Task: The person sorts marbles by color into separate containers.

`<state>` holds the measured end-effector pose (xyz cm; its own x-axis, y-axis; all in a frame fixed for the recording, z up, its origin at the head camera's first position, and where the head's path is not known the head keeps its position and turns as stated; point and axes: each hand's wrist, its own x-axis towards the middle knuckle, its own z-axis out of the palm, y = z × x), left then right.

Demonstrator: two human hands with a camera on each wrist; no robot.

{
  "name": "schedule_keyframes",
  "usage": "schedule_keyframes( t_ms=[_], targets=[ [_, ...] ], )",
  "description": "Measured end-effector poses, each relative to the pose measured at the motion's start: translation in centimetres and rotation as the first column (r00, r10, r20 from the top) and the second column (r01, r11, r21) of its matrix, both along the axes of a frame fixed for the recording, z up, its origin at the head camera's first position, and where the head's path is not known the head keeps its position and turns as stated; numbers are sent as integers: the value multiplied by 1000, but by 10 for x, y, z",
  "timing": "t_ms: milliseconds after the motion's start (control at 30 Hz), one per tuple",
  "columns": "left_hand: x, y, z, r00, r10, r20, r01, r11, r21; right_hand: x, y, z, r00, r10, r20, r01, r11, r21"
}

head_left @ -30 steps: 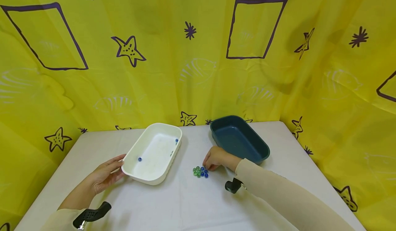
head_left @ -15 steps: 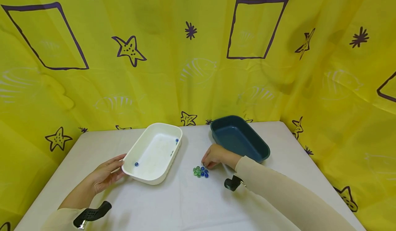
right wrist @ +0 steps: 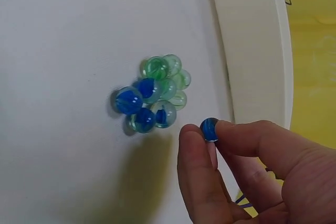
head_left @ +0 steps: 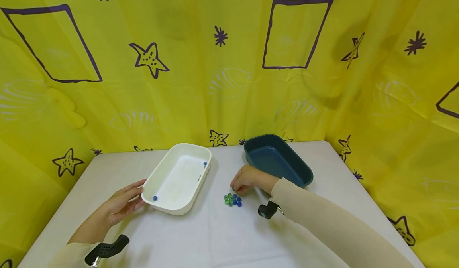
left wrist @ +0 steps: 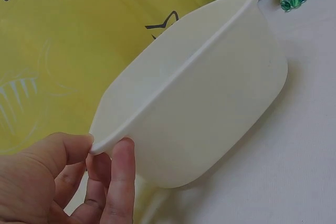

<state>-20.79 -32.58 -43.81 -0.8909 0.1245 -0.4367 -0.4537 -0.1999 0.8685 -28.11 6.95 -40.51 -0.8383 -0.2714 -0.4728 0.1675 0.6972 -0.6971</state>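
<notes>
My left hand (head_left: 123,204) holds the near left corner of a white plastic basin (left wrist: 215,93), thumb on the rim and fingertips against the outer wall. Inside the basin, one blue marble (head_left: 155,198) lies by the near left corner and another blue marble (head_left: 204,163) by the right wall. Between thumb and fingertips, my right hand (head_left: 247,179) pinches a blue marble (right wrist: 209,129), raised above the table. Close below it, green marbles (right wrist: 156,68) and blue marbles (right wrist: 128,100) sit clustered on the white cloth.
A dark teal basin (head_left: 306,174) stands behind my right hand, partly hidden by the forearm. The white-covered table (head_left: 201,240) ends at a yellow curtain (head_left: 186,100) at the back and sides.
My right hand has lifted a little and shifted left, bringing the pinched blue marble away from the cluster. In the white basin, a blue marble has rolled toward the near left corner.
</notes>
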Motion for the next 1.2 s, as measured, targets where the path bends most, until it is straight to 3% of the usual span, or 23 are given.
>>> schedule_keyframes(
  t_ms=[233, 633, 1200],
  targets=[
    [1, 0, 1, 1000, -7, -5, 7, 1000, 1, -3, -4, 9, 999, 24, 36, -22, 999, -49],
    [1, -1, -1, 1000, -7, -1, 7, 1000, 18, -11, -14, 10, 981, -15, 194, 49, 983, -175],
    [0, -1, 1, 1000, -8, -7, 8, 1000, 15, -15, -35, 19, 958, -44, 282, 123, 956, -267]
  ],
)
